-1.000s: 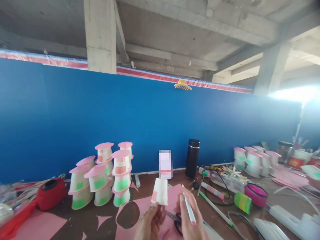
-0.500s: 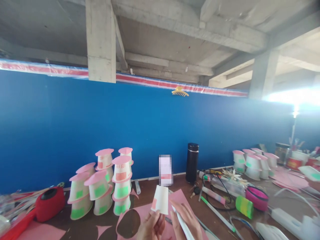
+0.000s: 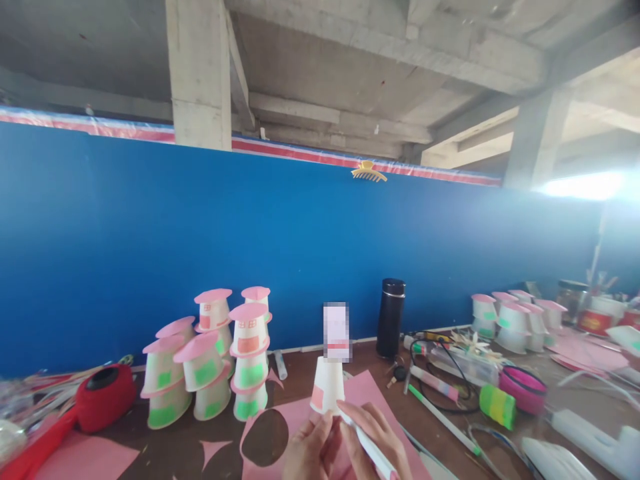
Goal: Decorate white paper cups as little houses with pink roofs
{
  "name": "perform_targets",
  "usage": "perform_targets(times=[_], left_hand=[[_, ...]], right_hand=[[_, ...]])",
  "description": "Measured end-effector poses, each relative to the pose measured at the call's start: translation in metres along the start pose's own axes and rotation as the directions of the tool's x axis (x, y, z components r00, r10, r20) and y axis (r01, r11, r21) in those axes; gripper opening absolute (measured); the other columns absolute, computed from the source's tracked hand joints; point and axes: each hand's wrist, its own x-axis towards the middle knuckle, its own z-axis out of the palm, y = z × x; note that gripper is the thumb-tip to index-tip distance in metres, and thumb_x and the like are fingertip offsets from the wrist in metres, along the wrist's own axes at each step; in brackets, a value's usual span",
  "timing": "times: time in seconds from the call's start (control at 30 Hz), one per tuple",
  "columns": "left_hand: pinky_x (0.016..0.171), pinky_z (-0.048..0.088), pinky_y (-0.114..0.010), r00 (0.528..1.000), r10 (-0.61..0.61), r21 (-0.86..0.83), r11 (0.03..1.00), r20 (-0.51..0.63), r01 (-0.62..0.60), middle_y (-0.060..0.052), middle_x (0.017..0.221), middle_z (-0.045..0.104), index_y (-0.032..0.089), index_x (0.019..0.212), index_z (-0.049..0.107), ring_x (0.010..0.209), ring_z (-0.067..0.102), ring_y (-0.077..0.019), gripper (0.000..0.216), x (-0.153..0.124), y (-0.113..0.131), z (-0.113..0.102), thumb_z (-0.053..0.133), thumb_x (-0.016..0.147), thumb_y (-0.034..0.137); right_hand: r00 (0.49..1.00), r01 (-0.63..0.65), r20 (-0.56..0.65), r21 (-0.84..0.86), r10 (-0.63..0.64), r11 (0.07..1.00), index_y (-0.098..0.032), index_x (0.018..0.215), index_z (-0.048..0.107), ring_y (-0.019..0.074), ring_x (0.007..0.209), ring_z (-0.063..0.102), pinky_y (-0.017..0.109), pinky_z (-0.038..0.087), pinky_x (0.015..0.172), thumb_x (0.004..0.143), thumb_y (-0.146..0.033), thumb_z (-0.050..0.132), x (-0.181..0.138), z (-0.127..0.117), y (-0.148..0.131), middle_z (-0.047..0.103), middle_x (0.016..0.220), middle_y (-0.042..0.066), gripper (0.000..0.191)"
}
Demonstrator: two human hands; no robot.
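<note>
Left hand (image 3: 310, 445): grip closed on a white paper cup (image 3: 327, 381), fingers and thumb at its wide lower edge; cup upside down, narrow end up, held above the near middle of the table (image 3: 187, 453), with a reddish patch low on its left side. Right hand (image 3: 376, 430): narrow grip around a white marker (image 3: 371, 448), slanting up and left, its upper end at the cup's lower right edge (contact there too fine to tell). Below both hands, a pink sheet (image 3: 364, 393) with a large round hole toward its left part, brown tabletop showing through. Just behind the cup, a pale upright rectangle (image 3: 336, 327), blurred out. To the left, stacked upside-down cups (image 3: 250, 371) with pink discs on top, green patches low down, red windows and doors drawn on some upper ones. Farther left, a red rounded object (image 3: 103, 403) with a dark top. Right of centre, far side: a black bottle (image 3: 391, 323), upright, keys (image 3: 397, 375) just nearer. Farther right, a green-and-yellow roll (image 3: 497, 405) beside a magenta pouch (image 3: 524, 392). Far right, a second group of pink-topped cups (image 3: 513, 327). Behind everything, a blue partition (image 3: 300, 233), yellow claw clip (image 3: 369, 172) at its top edge.
</note>
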Motion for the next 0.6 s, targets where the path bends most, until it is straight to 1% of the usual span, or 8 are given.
perform_targets(times=[0.1,0.17,0.23,0.27,0.37,0.5,0.6], left_hand=[[0.068,0.058,-0.022,1.000,0.006,-0.018,1.000,0.020,-0.005,-0.010,0.077,0.076,0.012,0.075,0.069,0.074,0.073,-0.0192,0.012,-0.005,0.002,0.003,0.076,0.069,0.004],[0.071,0.057,-0.022,0.998,0.005,-0.026,1.000,0.056,-0.004,-0.010,0.079,0.076,0.011,0.075,0.070,0.076,0.073,-0.0185,0.012,-0.010,0.005,0.006,0.076,0.068,0.003],[0.073,0.057,-0.022,0.995,0.020,-0.024,1.000,0.099,-0.018,-0.010,0.081,0.076,0.011,0.077,0.072,0.080,0.073,-0.0187,0.010,-0.014,0.006,0.007,0.076,0.070,0.006],[0.075,0.056,-0.022,0.992,0.030,-0.023,0.999,0.120,-0.028,-0.011,0.083,0.076,0.010,0.079,0.072,0.082,0.072,-0.0189,0.009,-0.016,0.006,0.007,0.076,0.071,0.008],[0.080,0.055,-0.024,0.987,0.040,-0.013,0.999,0.159,-0.038,-0.011,0.085,0.076,0.010,0.081,0.074,0.085,0.072,-0.0196,0.009,-0.020,0.006,0.007,0.076,0.073,0.012],[0.083,0.054,-0.027,0.984,0.034,0.003,0.999,0.177,-0.035,-0.011,0.085,0.075,0.010,0.081,0.074,0.088,0.071,-0.0214,0.012,-0.022,0.004,0.006,0.078,0.071,0.016],[0.085,0.052,-0.027,0.978,0.038,0.002,0.999,0.205,-0.040,-0.011,0.088,0.074,0.010,0.082,0.074,0.088,0.070,-0.0204,0.016,-0.024,0.005,0.006,0.079,0.070,0.019]], right_hand=[[0.999,0.028,0.022,0.031,-0.028,0.999,-0.027,0.090,0.078,0.0203,0.068,0.067,0.025,0.054,0.065,0.082,-0.044,0.067,0.004,-0.005,-0.001,0.070,0.076,0.006,0.022],[0.996,0.027,0.081,0.043,-0.031,0.999,-0.026,0.090,0.078,0.0221,0.073,0.069,0.027,0.055,0.069,0.081,-0.038,0.070,0.008,-0.010,-0.003,0.073,0.079,0.007,0.017],[0.983,0.023,0.181,0.006,-0.024,1.000,-0.025,0.092,0.077,0.0226,0.076,0.070,0.027,0.055,0.070,0.081,-0.031,0.070,0.010,-0.015,-0.007,0.074,0.083,0.007,0.015],[0.980,0.028,0.195,-0.016,-0.024,0.999,-0.025,0.093,0.077,0.0223,0.077,0.070,0.027,0.055,0.071,0.082,-0.029,0.069,0.011,-0.016,-0.009,0.074,0.084,0.007,0.014],[0.980,0.038,0.196,-0.050,-0.027,0.998,-0.025,0.092,0.075,0.0206,0.074,0.070,0.025,0.055,0.069,0.081,-0.025,0.069,0.012,-0.019,-0.014,0.074,0.083,0.006,0.013],[0.977,0.057,0.209,-0.063,-0.043,0.996,-0.024,0.090,0.074,0.0194,0.072,0.069,0.023,0.054,0.069,0.082,-0.024,0.068,0.009,-0.019,-0.012,0.073,0.080,0.005,0.010],[0.969,0.118,0.230,-0.105,-0.092,0.987,-0.023,0.091,0.071,0.0181,0.072,0.068,0.023,0.053,0.069,0.086,-0.023,0.064,0.007,-0.019,-0.007,0.071,0.080,0.004,0.009]])
